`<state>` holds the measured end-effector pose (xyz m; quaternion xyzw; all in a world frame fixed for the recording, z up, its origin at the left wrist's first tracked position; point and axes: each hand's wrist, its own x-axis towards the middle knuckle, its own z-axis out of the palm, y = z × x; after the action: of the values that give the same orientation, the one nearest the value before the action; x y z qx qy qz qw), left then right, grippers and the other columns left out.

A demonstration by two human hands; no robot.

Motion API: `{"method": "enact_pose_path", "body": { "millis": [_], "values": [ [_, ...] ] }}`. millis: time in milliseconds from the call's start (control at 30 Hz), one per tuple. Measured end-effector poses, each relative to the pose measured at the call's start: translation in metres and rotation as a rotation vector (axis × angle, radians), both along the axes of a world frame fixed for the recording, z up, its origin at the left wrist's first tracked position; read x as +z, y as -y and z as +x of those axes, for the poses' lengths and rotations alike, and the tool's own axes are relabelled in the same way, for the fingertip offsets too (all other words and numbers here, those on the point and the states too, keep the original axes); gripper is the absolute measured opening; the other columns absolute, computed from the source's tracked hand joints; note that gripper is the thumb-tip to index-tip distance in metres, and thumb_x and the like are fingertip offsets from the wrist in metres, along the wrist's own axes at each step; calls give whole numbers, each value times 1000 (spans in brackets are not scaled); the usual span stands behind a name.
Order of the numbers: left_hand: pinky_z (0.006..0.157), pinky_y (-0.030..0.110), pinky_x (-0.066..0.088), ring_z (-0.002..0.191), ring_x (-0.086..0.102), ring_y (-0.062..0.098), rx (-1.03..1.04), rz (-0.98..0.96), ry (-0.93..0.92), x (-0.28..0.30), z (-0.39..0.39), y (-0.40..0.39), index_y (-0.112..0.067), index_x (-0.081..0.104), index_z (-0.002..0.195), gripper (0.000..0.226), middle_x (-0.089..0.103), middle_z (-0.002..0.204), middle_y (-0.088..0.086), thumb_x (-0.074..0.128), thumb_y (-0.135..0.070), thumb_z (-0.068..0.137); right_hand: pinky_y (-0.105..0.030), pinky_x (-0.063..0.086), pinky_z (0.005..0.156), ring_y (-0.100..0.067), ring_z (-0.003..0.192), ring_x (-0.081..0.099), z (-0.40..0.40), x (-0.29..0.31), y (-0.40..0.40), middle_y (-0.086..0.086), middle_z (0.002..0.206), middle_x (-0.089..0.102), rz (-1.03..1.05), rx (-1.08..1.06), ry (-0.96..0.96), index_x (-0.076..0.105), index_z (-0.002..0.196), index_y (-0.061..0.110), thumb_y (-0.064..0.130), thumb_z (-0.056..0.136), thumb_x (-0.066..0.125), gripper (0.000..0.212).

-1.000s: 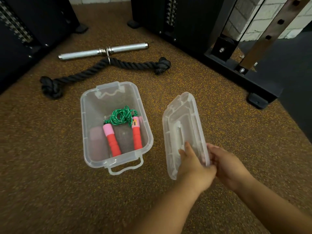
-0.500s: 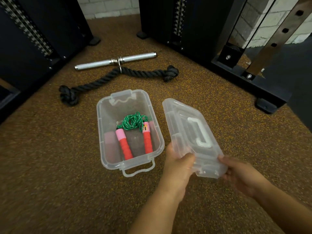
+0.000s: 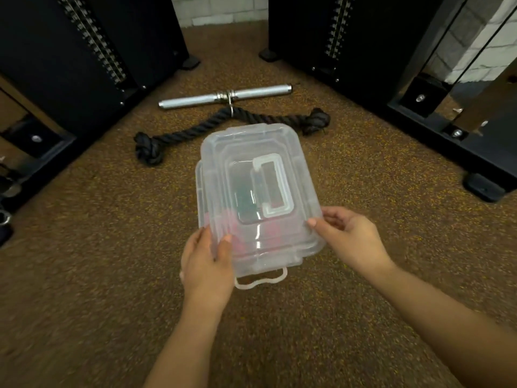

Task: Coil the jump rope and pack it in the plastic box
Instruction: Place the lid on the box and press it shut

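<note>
Both hands held the clear lid (image 3: pixel 251 152) over the box (image 3: pixel 260 281) on the gym floor: left hand (image 3: pixel 207 264) and right hand (image 3: pixel 349 239) pinching its near corners. Jump rope (image 3: pixel 246 197) showed blurry inside.

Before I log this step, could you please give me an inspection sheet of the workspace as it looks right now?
Surface: brown speckled floor.
Job's things: clear lid held over the plastic box, offset and not seated; jump rope shows dimly through the plastic, inside the box.
Clutter: metal bar and thick black rope lie beyond the box.
Grippers: left hand and right hand grip the lid's near corners.
Cables: nothing seen.
Surroundings: black gym machines on both sides, brick wall behind.
</note>
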<state>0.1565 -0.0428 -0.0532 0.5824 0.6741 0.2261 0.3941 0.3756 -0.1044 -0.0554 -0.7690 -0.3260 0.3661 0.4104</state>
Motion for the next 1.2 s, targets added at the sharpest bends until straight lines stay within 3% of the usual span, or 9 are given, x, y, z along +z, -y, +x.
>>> {"method": "enact_pose_path", "body": {
  "millis": [67, 267, 433, 667, 833, 900, 1000, 1100, 1200],
  "values": [
    [110, 44, 34, 128, 43, 25, -3, -32, -14, -3, -9, -6, -16, 53, 131, 41, 44, 139, 5, 49, -33, 94, -26, 58, 78, 1, 82, 68, -8, -5, -11, 13, 93, 73, -32, 51, -1, 70, 104, 25, 33, 80, 70, 25],
    [90, 35, 50, 96, 63, 18, 21, -89, 99, -8, -20, -17, -23, 62, 118, 27, 66, 106, -2, 52, -24, 93, -32, 60, 76, -6, 75, 72, -19, -15, -23, 6, 85, 75, -83, 92, -61, 69, 98, 21, 30, 80, 71, 20],
    [83, 30, 48, 87, 64, 19, 118, -215, 200, -4, -23, -22, -17, 65, 117, 27, 67, 91, -4, 58, -17, 91, -36, 60, 76, -10, 75, 73, -20, -16, -28, 4, 84, 76, -92, 107, -104, 67, 113, 22, 28, 81, 70, 32],
    [86, 44, 55, 86, 69, 25, 202, -431, 332, -5, -34, -38, -8, 61, 113, 33, 72, 91, 5, 70, -13, 81, -39, 59, 79, -20, 82, 74, -19, -11, -33, -5, 90, 76, -127, 102, -306, 68, 97, 20, 16, 87, 64, 11],
    [80, 39, 57, 88, 70, 24, 171, -471, 338, -6, -35, -42, -10, 61, 115, 34, 72, 100, 8, 69, -16, 83, -32, 59, 69, -18, 80, 73, -23, -9, -34, -3, 90, 75, -158, 51, -331, 67, 105, 15, 18, 87, 65, 18],
    [87, 41, 55, 91, 68, 23, 148, -395, 253, -6, -30, -39, -11, 61, 118, 35, 71, 107, 8, 66, -19, 85, -25, 57, 62, -14, 77, 71, -27, -5, -31, -1, 89, 73, -143, 9, -343, 66, 104, 14, 19, 86, 66, 19],
    [104, 41, 42, 120, 50, 24, -65, -66, -187, -1, -20, -20, -18, 40, 140, 50, 48, 137, 6, 53, -24, 92, -34, 55, 85, -17, 89, 69, -34, -9, -19, -2, 98, 72, -150, -48, -326, 64, 107, 16, 35, 84, 67, 31],
    [116, 34, 24, 139, 26, 17, -337, 264, -273, -1, -13, 8, -23, 23, 147, 59, 28, 152, -2, 48, -25, 93, -43, 43, 101, -24, 105, 62, -45, -19, -6, -3, 115, 65, -252, -2, -447, 53, 124, 21, 56, 85, 54, 52],
    [121, 31, 0, 148, -4, 13, -634, 268, -392, -16, -14, 27, -28, 8, 151, 74, -2, 161, -7, 48, -46, 91, -45, 38, 106, -29, 107, 60, -51, -23, 1, -12, 116, 64, -316, 69, -658, 54, 116, 23, 59, 89, 41, 46]
  ]
}}
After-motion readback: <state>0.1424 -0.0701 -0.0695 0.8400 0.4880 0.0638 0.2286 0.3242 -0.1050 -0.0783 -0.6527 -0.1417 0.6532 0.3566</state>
